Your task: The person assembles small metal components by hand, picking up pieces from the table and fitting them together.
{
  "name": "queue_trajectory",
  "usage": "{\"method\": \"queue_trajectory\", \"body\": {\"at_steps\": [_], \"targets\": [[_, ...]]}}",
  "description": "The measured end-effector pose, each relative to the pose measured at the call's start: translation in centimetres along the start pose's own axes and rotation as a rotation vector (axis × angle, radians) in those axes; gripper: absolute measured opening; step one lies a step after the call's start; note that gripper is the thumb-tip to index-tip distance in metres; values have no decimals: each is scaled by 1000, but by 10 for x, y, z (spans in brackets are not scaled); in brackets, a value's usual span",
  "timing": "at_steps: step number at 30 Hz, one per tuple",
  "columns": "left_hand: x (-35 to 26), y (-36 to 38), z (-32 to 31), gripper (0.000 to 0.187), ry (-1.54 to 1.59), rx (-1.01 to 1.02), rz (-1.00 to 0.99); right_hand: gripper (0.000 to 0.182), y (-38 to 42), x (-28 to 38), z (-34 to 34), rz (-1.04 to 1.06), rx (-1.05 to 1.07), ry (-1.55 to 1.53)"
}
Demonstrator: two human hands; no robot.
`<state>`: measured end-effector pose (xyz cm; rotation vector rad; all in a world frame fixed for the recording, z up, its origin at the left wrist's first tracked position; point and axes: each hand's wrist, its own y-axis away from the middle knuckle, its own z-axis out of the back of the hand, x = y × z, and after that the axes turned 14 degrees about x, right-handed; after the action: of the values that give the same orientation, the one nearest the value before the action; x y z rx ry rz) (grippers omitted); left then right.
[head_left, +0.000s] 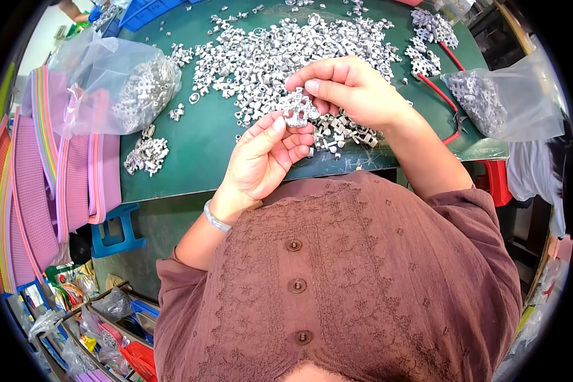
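Observation:
Both hands meet over the front edge of a green table [197,156]. My left hand [264,156] and my right hand [347,89] pinch the same small cluster of silvery metal parts [297,109] between thumbs and fingers, held just above the table. A large heap of loose silvery metal pieces [280,54] spreads behind the hands, and more pieces [340,134] lie under my right palm. A silver bracelet [215,218] sits on my left wrist.
A clear bag of metal parts [124,89] lies at the table's left, another bag [500,102] at its right edge. A small cluster [146,155] sits front left, and more clusters [430,38] back right. Red cable [442,95] runs nearby. Pink and purple folders [38,178] stand left.

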<state>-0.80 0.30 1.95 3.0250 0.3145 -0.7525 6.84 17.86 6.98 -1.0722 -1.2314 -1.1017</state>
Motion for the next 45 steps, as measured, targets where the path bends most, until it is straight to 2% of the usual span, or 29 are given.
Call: {"method": "queue_trajectory", "body": {"at_steps": [13, 16, 25, 31, 38, 45], "targets": [[0, 1, 2, 20, 68, -12, 33, 18, 0, -3, -3, 11, -41, 23], [0, 2, -6, 24, -26, -110, 49, 17, 0, -2, -5, -8, -50, 25], [2, 4, -2, 31, 36, -8, 93, 16, -2, -6, -6, -12, -79, 85], [2, 2, -9, 34, -26, -102, 59, 14, -3, -11, -6, -3, -81, 112], [-1, 2, -13, 43, -2, -74, 93, 15, -2, -8, -6, -64, -74, 115], [0, 2, -7, 42, 55, -57, 122, 16, -3, -9, -5, -75, -89, 155]]}}
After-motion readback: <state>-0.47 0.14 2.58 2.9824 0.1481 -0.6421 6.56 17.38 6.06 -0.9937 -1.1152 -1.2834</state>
